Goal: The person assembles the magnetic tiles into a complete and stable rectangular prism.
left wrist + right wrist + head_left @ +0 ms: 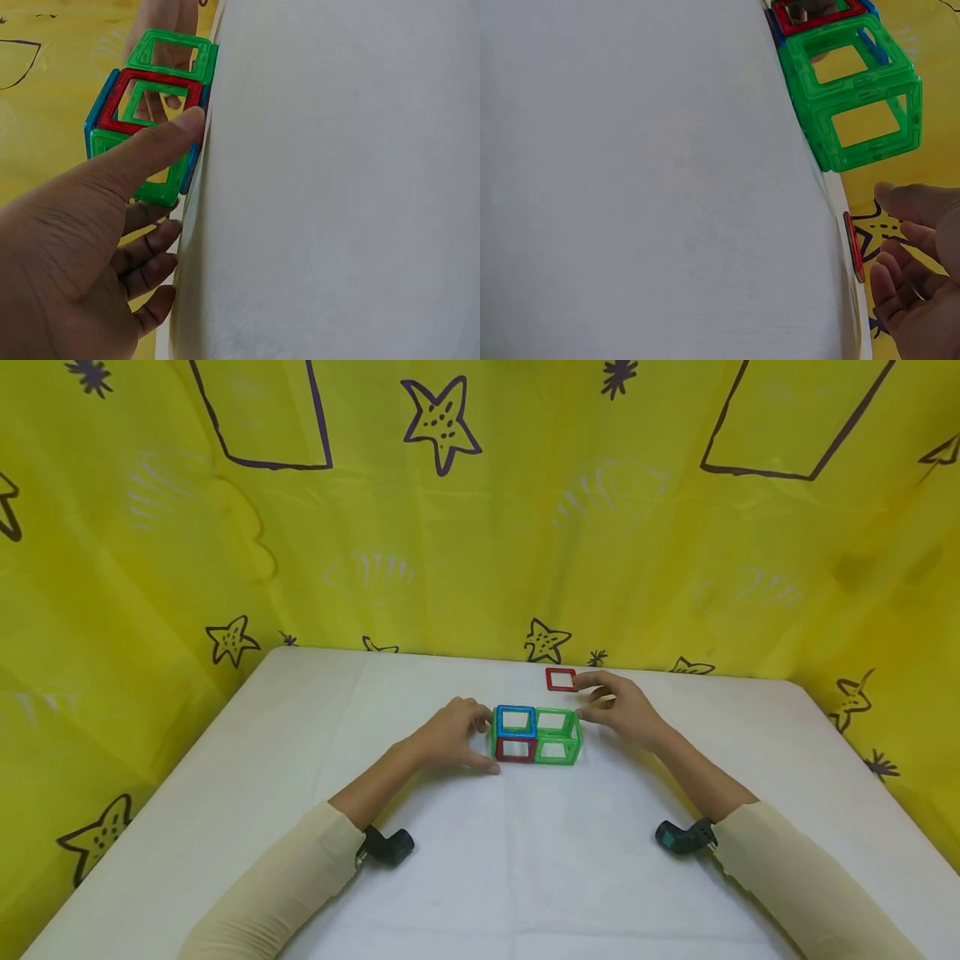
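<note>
A two-cube block of magnetic building tiles (pixel 536 735) stands on the white table. Its left cube has a blue top and a red front; the right cube is green. My left hand (pixel 448 732) holds the block's left end. In the left wrist view, the thumb of the left hand (pixel 67 217) lies across the red tile (pixel 127 75), with the other fingers behind. My right hand (pixel 626 710) is beside the green cube (pixel 862 90), fingers spread and loosely bent. Its index fingertip is at the right edge of a loose red square tile (pixel 561 691); contact is unclear.
A yellow curtain (pixel 480 543) printed with dark stars hangs behind and beside the white table (pixel 450 877). The loose red tile lies close to the table's back edge. Dark wrist cameras (pixel 388 846) are strapped at both cream sleeves.
</note>
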Tool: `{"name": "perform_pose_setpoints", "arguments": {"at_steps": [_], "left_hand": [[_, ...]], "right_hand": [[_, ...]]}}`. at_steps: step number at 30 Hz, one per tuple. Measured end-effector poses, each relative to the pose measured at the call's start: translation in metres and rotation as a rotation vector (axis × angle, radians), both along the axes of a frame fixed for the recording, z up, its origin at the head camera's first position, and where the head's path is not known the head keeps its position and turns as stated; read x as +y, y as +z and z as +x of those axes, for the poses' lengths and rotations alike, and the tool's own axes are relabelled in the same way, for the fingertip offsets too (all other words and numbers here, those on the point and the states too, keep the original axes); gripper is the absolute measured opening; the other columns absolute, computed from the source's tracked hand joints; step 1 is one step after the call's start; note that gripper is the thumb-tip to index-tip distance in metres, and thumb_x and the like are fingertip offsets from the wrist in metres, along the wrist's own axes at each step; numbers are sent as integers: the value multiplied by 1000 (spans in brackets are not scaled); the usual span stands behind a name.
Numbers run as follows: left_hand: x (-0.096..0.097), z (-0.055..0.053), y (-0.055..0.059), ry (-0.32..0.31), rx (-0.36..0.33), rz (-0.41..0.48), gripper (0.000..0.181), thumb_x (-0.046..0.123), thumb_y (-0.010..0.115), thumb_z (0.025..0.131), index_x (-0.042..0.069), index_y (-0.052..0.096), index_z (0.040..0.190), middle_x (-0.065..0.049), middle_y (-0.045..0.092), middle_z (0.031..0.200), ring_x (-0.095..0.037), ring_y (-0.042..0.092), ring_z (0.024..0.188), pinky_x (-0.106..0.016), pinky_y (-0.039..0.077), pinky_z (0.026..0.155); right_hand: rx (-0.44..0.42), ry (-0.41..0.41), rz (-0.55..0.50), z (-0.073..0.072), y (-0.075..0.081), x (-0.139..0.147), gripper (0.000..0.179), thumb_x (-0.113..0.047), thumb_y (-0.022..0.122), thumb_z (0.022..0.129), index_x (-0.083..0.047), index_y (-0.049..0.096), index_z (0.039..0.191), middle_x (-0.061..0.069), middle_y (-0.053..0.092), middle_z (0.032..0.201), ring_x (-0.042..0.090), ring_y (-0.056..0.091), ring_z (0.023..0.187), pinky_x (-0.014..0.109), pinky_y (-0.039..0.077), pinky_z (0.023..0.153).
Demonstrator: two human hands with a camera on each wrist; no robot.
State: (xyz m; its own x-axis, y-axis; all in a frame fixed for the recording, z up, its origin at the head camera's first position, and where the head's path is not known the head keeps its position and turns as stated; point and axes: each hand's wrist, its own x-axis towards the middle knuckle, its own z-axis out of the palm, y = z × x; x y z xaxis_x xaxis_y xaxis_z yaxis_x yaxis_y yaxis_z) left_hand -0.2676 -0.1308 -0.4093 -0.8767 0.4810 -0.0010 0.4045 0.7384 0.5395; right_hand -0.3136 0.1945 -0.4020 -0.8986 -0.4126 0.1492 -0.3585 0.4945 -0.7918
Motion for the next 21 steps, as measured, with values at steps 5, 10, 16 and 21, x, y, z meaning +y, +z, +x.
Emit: {"name": "perform_pose_setpoints", "arguments": {"at_steps": [5,10,16,21], "left_hand": [[4,3,-3,32,38,-33,71,41,92,80,4,66,134,-4,63,114,-22,51,113,-39,49,98],[4,5,-4,45,69,-41,71,42,91,81,3,66,134,-5,64,115,-22,52,113,-40,48,98],[5,5,-5,29,104,-41,69,43,90,81,4,67,132,-3,64,115,-21,52,111,-37,49,95],[5,6,-5,30,100,-41,68,43,90,81,4,67,132,-3,64,114,-20,52,111,-37,49,94]], "right_hand": [[-7,-70,110,-13,1,-6,57,-13,79,96,3,55,145,24,57,142,42,55,124,55,47,104],[-26,-116,188,-26,1,-13,59,-20,78,97,1,55,147,24,56,141,41,54,120,51,48,98],[-13,-117,241,-42,-2,-15,62,-22,78,97,2,54,148,27,57,134,42,54,114,50,48,96],[-38,-139,314,-53,-2,-18,67,-24,79,96,1,51,152,29,58,134,43,53,117,53,47,101]]}}
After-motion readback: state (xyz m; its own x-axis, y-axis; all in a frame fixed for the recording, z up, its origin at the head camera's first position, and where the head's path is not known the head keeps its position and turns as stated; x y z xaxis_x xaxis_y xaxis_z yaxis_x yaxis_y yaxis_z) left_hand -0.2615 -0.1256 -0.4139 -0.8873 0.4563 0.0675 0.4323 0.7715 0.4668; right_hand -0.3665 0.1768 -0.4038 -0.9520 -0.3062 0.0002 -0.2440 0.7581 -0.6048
